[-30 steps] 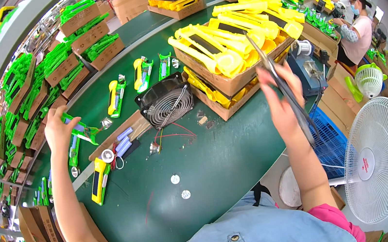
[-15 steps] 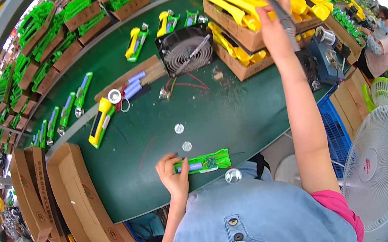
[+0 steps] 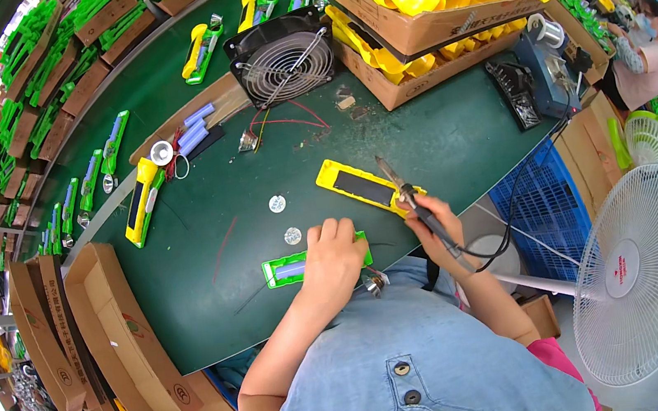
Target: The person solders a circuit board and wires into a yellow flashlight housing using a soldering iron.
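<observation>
Here's the green worktable (image 3: 194, 315), with stacked boxes (image 3: 439, 29) of yellow parts along its far side, and at its near edge the left hand (image 3: 336, 256) bends over the right half of a green casing (image 3: 270, 275), fingertips hidden, grip impossible to tell. The right hand (image 3: 448, 225) has its fingers wrapped round a soldering iron (image 3: 424, 214), crossing a yellow cover (image 3: 354, 186), and two small discs (image 3: 277, 204) lie just beyond the casing.

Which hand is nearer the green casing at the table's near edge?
Left: the left hand is on the green casing; the right hand, holding the soldering iron, is apart, off its right end.
</observation>
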Motion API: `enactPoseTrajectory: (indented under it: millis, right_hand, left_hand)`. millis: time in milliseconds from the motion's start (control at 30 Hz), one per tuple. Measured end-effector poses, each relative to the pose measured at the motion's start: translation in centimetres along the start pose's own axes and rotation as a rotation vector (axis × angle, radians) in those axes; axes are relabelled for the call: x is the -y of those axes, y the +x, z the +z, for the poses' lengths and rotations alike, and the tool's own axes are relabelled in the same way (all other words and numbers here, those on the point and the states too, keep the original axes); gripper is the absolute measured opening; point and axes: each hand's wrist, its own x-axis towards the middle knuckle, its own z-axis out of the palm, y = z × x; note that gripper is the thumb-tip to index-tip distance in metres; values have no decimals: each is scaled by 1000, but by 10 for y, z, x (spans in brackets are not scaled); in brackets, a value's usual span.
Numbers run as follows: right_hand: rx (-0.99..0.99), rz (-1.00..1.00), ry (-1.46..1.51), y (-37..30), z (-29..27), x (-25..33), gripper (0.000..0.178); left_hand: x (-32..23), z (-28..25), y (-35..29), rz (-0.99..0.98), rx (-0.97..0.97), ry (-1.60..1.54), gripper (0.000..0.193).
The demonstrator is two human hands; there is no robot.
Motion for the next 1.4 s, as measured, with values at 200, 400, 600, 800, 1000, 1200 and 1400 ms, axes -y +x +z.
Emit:
enactPoseTrajectory:
  millis: [200,400,600,800,1000,1200,1400]
  right_hand:
    - [56,-51,-188,6,1,7,41]
    - [221,-62,-6,10,6,7,37]
    - [315,-359,-98,21,3,9,37]
    - [134,43,188,15,27,35,21]
    - [26,652,673,25,43,37,14]
    - [113,787,639,30,44,33,13]
    - [138,738,566,29,48,35,12]
  left_hand:
    - [5,12,-2,-181,-201,-453,13]
    - [13,19,-23,-781,-763,-1609,10]
    - [40,-8,-24,-506,-460,-311,6]
    - [61,-10,-25,-323,-111,-115,6]
    - [63,-11,-20,-307,58,-127,2]
    - [61,-12,-16,-329,119,-144,4]
    - [61,-12,-16,-310,116,-116,6]
